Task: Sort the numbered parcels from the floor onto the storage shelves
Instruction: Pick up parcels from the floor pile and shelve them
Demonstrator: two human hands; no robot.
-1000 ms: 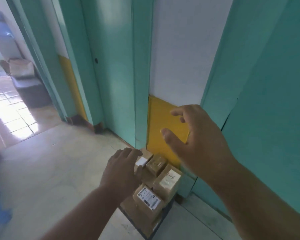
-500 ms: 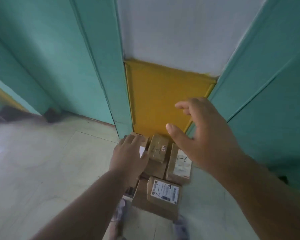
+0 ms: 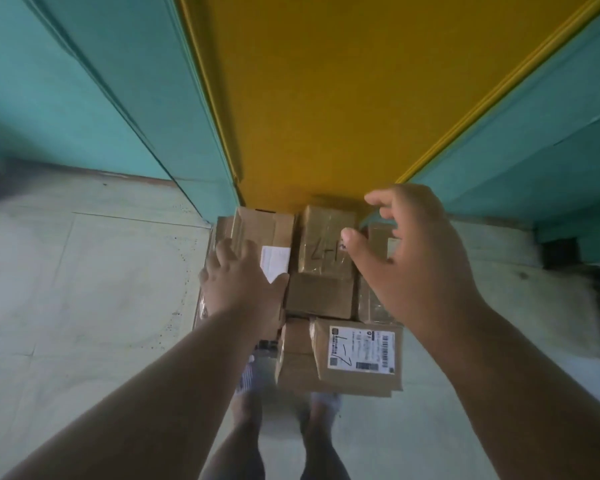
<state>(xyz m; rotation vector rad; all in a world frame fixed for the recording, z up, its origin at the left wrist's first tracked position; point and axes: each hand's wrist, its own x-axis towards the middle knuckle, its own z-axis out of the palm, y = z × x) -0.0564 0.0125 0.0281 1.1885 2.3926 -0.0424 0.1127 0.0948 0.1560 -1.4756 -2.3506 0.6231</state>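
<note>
1. The floor [image 3: 84, 289], pale and scuffed, now fills both lower sides of the view; a second ago a hallway showed at 9 o'clock, and that is gone.
2. The yellow panel [image 3: 343, 98] has grown from a small patch to most of the 12 o'clock area, with teal walls [image 3: 66, 81] at 10 and 2 o'clock.
3. The parcels [image 3: 321, 296] sit clustered on the floor against the panel's foot, at centre, just above the person's feet [image 3: 321, 401] at 6 o'clock.
4. The right hand [image 3: 420, 268] hovers over the right side of the cluster, its grip apart, thumb and fingers spread and holding nothing, as before.
5. The left hand [image 3: 243, 285] has come down onto the left parcel [image 3: 257, 233], fingers straight on its top.
6. The front parcel [image 3: 359, 355] at 6 o'clock carries a printed label with a barcode and handwritten "1-7".
7. The taped parcel [image 3: 328, 244] at 12 o'clock bears handwriting I cannot read surely.
</note>
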